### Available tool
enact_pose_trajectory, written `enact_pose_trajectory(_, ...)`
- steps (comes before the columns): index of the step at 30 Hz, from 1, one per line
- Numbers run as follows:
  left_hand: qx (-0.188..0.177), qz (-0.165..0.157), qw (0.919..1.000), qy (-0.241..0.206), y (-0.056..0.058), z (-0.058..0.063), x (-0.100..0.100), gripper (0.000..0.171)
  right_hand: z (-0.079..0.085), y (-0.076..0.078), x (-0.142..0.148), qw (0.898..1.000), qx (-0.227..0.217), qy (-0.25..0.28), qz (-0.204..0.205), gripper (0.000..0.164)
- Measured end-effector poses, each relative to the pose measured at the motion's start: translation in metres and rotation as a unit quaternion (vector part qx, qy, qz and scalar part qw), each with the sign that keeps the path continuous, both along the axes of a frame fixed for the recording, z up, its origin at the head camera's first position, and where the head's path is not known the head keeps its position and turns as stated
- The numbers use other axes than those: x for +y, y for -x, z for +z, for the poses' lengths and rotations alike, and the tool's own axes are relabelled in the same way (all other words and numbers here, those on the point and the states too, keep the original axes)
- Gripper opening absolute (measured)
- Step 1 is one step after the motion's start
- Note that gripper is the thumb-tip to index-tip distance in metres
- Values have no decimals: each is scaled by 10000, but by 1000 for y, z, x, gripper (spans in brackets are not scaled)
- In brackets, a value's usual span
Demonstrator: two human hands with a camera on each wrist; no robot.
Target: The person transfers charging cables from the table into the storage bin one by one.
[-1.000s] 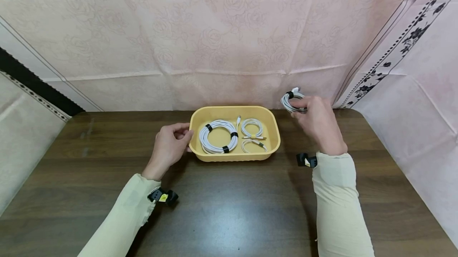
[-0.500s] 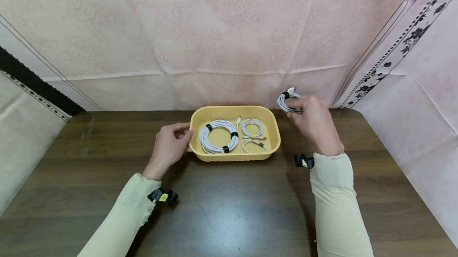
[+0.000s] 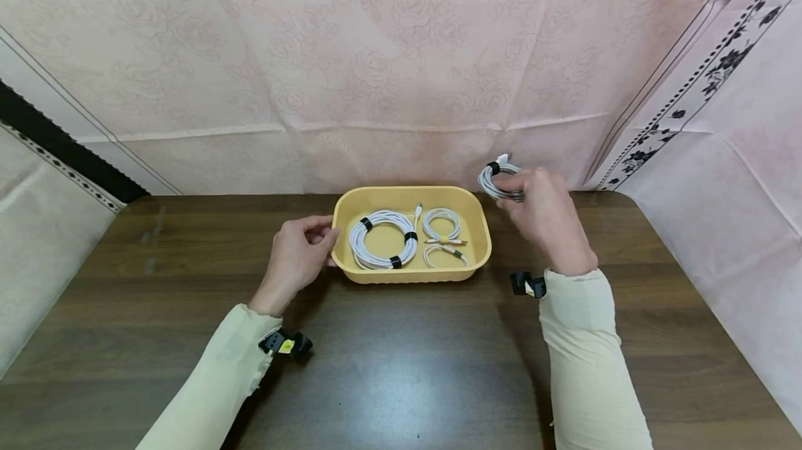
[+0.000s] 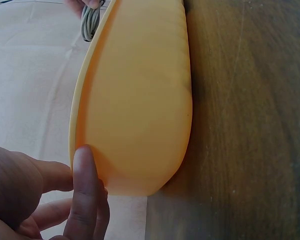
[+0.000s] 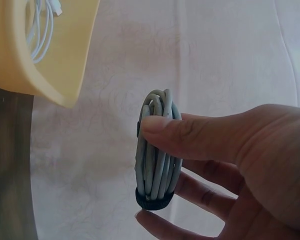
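Thumb and fingers of my left hand [image 3: 296, 256] pinch the left end of a yellow plastic tray [image 3: 407, 276]; the left wrist view shows fingers on both sides of its rim [image 4: 79, 107]. Off the tray's right back corner, my right hand [image 3: 553, 221] holds a coiled grey-white cable [image 5: 157, 167] in the air between thumb and fingers. Black straps bind this coil, and a white connector [image 3: 503, 158] sticks up from it. Inside the tray lie a large white cable coil [image 3: 356, 244] with black straps, a smaller white coil [image 3: 457, 222] and a short white cable [image 3: 431, 251].
The tray stands near the back edge of a dark wooden table [image 3: 401, 359]. Behind it rises a pale pink patterned cloth [image 3: 388, 88], with more cloth at both sides. Each wrist carries a small black camera [image 3: 528, 285].
My right hand has moved a little to the left with the coiled cable, closer to the tray. The left hand and the tray stay where they were.
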State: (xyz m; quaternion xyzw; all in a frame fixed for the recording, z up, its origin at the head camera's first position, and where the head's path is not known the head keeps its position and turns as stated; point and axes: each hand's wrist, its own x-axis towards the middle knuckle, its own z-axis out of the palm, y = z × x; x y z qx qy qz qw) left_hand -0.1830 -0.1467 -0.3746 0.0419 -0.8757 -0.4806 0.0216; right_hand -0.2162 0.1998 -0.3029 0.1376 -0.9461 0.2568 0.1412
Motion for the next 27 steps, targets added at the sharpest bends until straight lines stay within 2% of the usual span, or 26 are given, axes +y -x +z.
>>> enact_pose_trajectory(13,8,-7,10000,3,0,1,0,33,2,-2,-5,10000,-65,-60,-11,33)
enact_pose_trajectory(27,39,8,10000,31,-1,0,0,32,1,-2,-13,9996,-12,-117,258,34)
